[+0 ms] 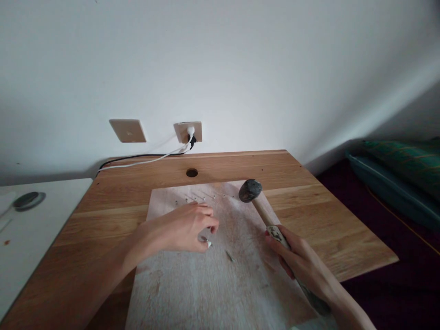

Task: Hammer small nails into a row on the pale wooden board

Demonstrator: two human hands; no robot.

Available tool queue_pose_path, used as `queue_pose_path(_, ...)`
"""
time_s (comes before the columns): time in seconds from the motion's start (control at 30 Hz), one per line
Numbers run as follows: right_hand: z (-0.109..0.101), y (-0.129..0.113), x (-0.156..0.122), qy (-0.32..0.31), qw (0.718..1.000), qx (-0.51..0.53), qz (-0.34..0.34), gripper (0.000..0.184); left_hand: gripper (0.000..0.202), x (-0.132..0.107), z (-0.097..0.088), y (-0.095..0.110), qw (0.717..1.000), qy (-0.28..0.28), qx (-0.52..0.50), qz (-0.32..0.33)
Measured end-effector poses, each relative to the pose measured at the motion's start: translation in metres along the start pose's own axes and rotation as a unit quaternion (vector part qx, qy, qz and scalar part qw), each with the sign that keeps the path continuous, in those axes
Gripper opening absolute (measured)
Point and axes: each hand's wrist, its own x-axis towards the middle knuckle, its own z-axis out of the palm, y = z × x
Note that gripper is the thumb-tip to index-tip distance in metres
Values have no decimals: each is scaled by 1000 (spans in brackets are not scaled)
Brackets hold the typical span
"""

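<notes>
My right hand (pixel 300 256) is wrapped round the handle of a mallet (pixel 263 211) with a dark, rounded head, which is raised over the right edge of a pale wooden board (pixel 172 293). Over the board's left half is my left hand (pixel 192 227), its thumb and curled fingers apart with a gap between them. A small white spot shows at the thumb tip; I cannot tell whether it is the thumbnail. A loose nail (pixel 229 255) lies on the board between the hands. Several small nail heads (pixel 204 198) stand in a row near the board's far edge.
The board rests on a wooden desk (pixel 343 238) with a round cable hole (pixel 191 173). White and black cables run from a wall socket (pixel 188 132) along the desk's back. A white surface (pixel 51 247) adjoins at left; cushions (pixel 395 183) lie at right.
</notes>
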Motion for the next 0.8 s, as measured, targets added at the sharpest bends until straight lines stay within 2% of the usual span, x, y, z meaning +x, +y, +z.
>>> queue_pose_path(0.1,0,6,1,16,1000,6,7,44,15,-12,10,3,999,-23,-4,-34)
queue_pose_path(0.23,1,11,3,11,1000,11,13,43,16,-9,20,0,999,1,-28,-27)
queue_pose_path(0.37,1,12,2,10,1000,22,12,43,17,2,17,-3,1000,14,-5,-23)
queue_pose_path(0.5,0,13,3,21,999,33,1,42,12,9,16,1,996,-3,83,-14)
queue_pose_path(0.67,1,19,4,15,999,47,7,41,9,0,19,14,987,-9,160,15)
queue_pose_path(0.8,1,22,5,8,998,54,2,42,11,-10,18,18,990,-21,142,7)
